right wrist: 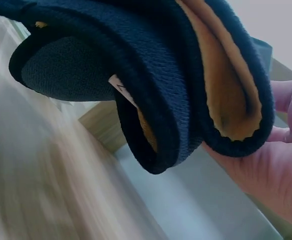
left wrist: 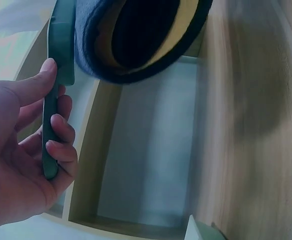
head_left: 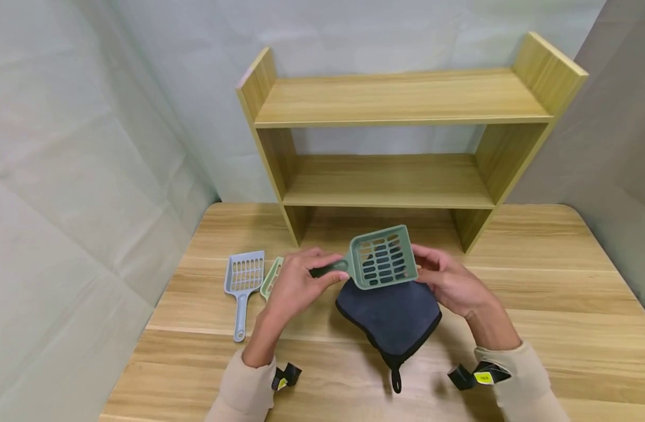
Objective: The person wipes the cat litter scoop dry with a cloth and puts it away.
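Note:
My left hand (head_left: 300, 280) grips a dark green slotted litter scoop (head_left: 406, 249) by its handle, thumb on top and fingers curled round it in the left wrist view. The scoop is held level above the table, its head pointing right. Beneath the head hangs a dark blue cloth (head_left: 393, 319) with black edging and a hanging loop; its dark fabric shows through the slots. My right hand (head_left: 451, 282) holds the cloth at the scoop's far right edge. In the right wrist view the folded cloth (right wrist: 156, 75) shows a yellow-orange inner side and hides most of the fingers.
On the left of the table lie a light blue litter scoop (head_left: 241, 302) and a pale green one (head_left: 267, 287), partly hidden behind my left hand. A wooden shelf unit (head_left: 391, 181) stands at the back. Grey fabric (head_left: 90, 176) hangs round the table.

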A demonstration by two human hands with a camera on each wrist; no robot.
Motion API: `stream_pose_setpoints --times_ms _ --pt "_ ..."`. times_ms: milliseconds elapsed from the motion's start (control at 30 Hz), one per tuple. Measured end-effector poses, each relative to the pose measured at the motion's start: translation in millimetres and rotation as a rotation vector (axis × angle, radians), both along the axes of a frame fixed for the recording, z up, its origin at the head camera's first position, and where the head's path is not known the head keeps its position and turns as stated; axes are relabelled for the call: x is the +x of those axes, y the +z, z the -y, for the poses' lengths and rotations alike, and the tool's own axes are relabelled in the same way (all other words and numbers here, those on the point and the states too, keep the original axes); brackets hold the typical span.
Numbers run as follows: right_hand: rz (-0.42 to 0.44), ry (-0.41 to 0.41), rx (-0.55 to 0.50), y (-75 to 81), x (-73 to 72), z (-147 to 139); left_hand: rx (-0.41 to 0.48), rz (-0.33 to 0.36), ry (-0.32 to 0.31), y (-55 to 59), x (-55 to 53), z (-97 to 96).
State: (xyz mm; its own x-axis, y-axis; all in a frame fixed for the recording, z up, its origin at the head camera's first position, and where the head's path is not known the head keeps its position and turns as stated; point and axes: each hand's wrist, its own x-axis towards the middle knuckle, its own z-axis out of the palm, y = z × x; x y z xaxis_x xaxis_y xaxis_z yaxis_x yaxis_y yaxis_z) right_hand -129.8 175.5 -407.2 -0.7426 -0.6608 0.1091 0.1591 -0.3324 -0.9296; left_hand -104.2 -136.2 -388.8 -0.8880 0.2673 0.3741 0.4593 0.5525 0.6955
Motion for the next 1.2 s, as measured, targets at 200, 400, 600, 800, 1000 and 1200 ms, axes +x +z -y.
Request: stream_pose_setpoints --times_ms 200,400,600,800,1000,1200 --pt "0.0 -0.004 0.021 0.6 0.8 1.5 -0.005 -0.006 0.005 0.7 -0.7 0.0" --pt "0.035 -0.037 0.067 5.8 1.7 -4.2 0.003 -0.013 0.018 1.7 -0.6 3.2" --pt "0.084 -0.002 0.058 13.4 0.5 -15.4 -0.007 -0.012 0.054 5.5 -1.6 8.6" --pt "0.061 0.004 0.034 16.9 -0.8 -25.5 -0.008 0.009 0.075 5.3 -4.3 14.0" --pt "0.043 0.001 0.001 20.8 -2.5 -34.0 -0.023 0.001 0.092 6.1 -5.5 19.3" --pt "0.072 -0.027 0.002 22.9 -3.6 -38.2 -0.045 -0.006 0.092 8.0 -4.9 22.4"
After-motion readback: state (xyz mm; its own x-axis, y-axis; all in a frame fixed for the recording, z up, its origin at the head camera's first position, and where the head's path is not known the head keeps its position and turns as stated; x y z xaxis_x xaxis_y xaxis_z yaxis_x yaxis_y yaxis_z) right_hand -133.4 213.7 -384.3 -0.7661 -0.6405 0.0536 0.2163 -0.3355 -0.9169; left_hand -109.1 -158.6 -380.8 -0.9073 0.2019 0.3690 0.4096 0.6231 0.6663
